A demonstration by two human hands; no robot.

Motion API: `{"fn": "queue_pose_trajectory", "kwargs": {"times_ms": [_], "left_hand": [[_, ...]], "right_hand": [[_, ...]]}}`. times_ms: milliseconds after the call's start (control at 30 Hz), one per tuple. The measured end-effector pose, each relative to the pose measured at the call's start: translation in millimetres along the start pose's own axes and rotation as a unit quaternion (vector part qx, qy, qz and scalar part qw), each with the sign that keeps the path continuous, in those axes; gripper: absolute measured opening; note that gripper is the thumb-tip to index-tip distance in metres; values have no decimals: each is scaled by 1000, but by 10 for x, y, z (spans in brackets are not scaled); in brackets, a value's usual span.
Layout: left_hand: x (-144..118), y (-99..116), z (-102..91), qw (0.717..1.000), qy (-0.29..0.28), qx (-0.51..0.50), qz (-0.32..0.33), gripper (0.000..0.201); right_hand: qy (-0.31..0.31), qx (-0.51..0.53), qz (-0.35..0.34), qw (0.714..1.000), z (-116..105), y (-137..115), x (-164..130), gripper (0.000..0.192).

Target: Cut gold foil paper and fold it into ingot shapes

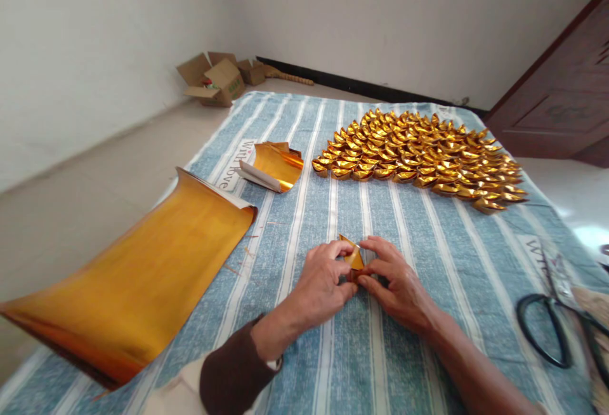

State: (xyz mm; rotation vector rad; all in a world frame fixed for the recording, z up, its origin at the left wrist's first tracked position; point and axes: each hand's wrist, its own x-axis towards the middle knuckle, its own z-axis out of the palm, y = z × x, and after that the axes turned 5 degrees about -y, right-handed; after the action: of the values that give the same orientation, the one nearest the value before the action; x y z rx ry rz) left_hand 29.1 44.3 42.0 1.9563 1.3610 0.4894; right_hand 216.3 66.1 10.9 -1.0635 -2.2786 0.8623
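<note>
A small piece of folded gold foil paper is pinched between both hands above the striped cloth. My left hand grips its left side, with thumb and fingers closed on it. On the other side, my right hand pinches the right and lower edge. The fingertips hide part of the folds. Beyond the hands, at the back right, folded gold paper ingots stand packed in rows. Left of them lies a small stack of curled gold foil sheets.
A large curled gold foil sheet covers the table's left side. Black-handled scissors lie at the right edge. The blue striped tablecloth spans the table. Open cardboard boxes stand on the floor by the wall; a wooden door is at right.
</note>
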Motion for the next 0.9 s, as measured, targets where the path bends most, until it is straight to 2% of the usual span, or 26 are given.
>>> {"fn": "queue_pose_trajectory", "kwargs": {"times_ms": [233, 600, 900], "left_hand": [[-3, 10, 24, 1000, 6, 14, 2, 8], [-13, 9, 70, 999, 47, 9, 0, 17], [-4, 10, 71, 998, 69, -3, -4, 17]], "right_hand": [[-4, -5, -9, 1000, -12, 1, 2, 14], [29, 7, 36, 999, 57, -28, 19, 14], [45, -14, 41, 998, 70, -49, 32, 14]]}}
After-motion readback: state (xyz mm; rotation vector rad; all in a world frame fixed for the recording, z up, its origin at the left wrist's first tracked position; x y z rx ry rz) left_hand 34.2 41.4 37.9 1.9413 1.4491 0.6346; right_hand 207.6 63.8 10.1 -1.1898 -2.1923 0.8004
